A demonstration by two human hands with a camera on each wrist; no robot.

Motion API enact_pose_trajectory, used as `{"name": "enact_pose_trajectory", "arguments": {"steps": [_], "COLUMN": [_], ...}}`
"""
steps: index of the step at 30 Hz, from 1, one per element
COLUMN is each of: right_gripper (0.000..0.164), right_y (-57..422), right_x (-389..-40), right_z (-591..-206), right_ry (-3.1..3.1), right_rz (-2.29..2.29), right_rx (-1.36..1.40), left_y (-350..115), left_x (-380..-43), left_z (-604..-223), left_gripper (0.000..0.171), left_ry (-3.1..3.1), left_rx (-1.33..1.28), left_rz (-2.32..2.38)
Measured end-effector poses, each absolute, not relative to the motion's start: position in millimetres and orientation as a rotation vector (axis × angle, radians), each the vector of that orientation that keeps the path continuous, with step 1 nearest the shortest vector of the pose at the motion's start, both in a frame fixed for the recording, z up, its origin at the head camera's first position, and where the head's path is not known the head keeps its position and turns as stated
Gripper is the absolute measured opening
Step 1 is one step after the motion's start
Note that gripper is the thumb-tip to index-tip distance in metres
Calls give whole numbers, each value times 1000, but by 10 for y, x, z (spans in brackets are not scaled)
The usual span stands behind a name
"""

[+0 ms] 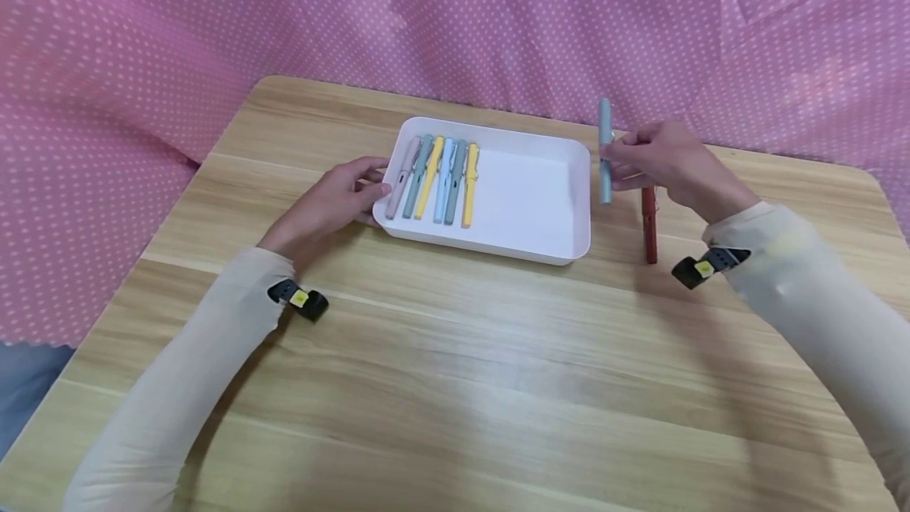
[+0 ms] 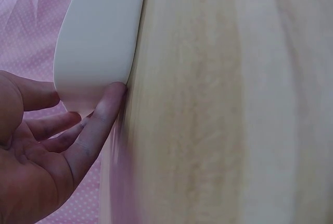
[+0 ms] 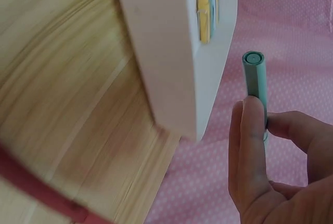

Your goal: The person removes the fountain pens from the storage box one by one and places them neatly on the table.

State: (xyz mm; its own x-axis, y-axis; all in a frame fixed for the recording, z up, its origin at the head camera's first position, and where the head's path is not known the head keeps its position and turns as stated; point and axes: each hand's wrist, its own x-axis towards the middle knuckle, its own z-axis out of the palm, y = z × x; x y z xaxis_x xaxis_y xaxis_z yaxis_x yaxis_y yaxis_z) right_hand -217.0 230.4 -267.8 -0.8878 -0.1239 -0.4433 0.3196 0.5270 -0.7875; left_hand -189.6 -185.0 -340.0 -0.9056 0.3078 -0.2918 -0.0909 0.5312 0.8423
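Note:
A white tray [image 1: 522, 252] holds a row of several capped pens [image 1: 439, 180] along its left side, in lilac, grey-green, yellow and light blue. At the tray's left end, my left hand [image 1: 332, 197] holds the rim and outer wall, thumb on top. One finger touches the lower corner in the left wrist view, where the tray wall [image 2: 101, 36] hides part of the other fingers. Upright between thumb and fingertips, my right hand [image 1: 664, 160] pinches a grey-green pen [image 1: 605, 113], raised just beyond the tray's right edge. The right wrist view shows the pen's round end [image 3: 254, 58].
On the wooden table [image 1: 455, 370], a dark red pen [image 1: 650, 231] lies right of the tray, partly under the right hand. A pink dotted cloth [image 1: 498, 30] hangs behind the table's far edge.

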Motion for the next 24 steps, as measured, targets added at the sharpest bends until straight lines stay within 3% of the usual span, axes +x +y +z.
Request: {"name": "enact_pose_trajectory", "arguments": {"steps": [10,24], "right_gripper": [56,56], "right_y": [2819,3325], "right_x": [-2057,-1965], "right_z": [-2772,-3060], "right_ry": [2327,2335], "right_rz": [-1275,-1137], "right_rx": [200,249], "left_y": [-1865,-1852], "left_x": [-1901,-1905], "left_z": [-3408,-3426], "left_gripper": [51,53], "left_ry": [2368,2405], "left_rx": [202,213], "left_rz": [1338,1286]}}
